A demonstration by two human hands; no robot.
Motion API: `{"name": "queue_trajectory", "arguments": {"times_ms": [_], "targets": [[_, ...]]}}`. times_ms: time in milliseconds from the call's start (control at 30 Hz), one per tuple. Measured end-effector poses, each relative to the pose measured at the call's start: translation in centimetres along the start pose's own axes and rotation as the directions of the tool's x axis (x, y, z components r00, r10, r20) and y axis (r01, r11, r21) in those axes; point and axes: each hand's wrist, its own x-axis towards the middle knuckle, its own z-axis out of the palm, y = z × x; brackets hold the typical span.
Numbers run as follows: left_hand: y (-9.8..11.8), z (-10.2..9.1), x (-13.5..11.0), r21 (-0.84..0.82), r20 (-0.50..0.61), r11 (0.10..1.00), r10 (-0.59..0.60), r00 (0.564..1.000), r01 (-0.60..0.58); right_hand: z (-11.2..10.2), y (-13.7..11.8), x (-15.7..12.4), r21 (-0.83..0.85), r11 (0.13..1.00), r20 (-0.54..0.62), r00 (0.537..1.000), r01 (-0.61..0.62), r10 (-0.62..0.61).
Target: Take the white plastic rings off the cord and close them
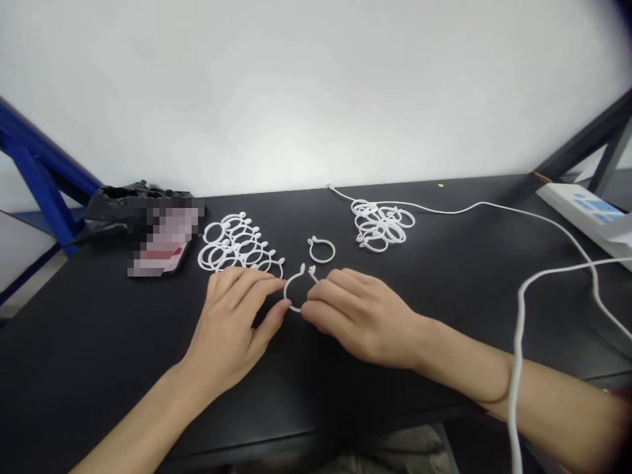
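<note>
Between my two hands is a white curtain ring (pixel 287 295), parted at the top so its two small ends stand a little apart. My left hand (pixel 236 322) has thumb and fingertips on the ring's left side. The fingers of my right hand (pixel 363 315) are closed on its right side and hide part of it. Just beyond lies a single white ring (pixel 334 252), its ends together. To the left, near my left fingers, is a spread group of similar rings (pixel 250 252). A tangled pile of rings (pixel 380 225) lies farther off to the right.
A phone (pixel 165 240) with a blurred screen lies at the left, before a crumpled black plastic bag (pixel 111 209). A white cable (pixel 519 342) crosses the black table (pixel 276 388) and passes over my right forearm. A white box (pixel 577 210) stands at the right.
</note>
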Motion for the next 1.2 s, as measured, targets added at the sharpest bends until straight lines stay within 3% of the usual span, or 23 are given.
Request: {"name": "queue_trajectory", "arguments": {"times_ms": [233,367,467,633,967,1200], "targets": [[0.3,-0.3,0.4,-0.077,-0.004,0.996,-0.047,0.999,0.047,0.2,-0.7,0.2,0.065,0.996,-0.067,0.996,0.069,-0.064],[0.3,-0.2,0.5,-0.015,0.0,1.0,-0.014,1.0,0.014,0.1,-0.6,0.1,0.202,0.975,-0.213,0.968,-0.092,0.135],[0.2,0.0,0.4,0.017,0.0,1.0,0.021,1.0,-0.021,0.2,0.0,-0.1,0.341,0.918,-0.13,0.957,-0.202,0.259],[0.0,0.2,0.3,0.052,0.01,0.996,0.074,0.997,-0.075,0.8,0.8,-0.6,0.537,0.814,0.067,0.973,-0.223,0.222],[0.2,0.1,0.3,0.036,0.001,0.996,0.08,0.997,-0.08,1.0,0.5,-0.6,0.579,0.787,0.08,0.975,-0.215,0.208],[0.3,-0.1,0.0,0.004,-0.027,0.997,0.073,0.997,-0.073,1.2,0.3,-0.7,0.558,0.789,0.04,0.958,-0.257,0.284]]}}
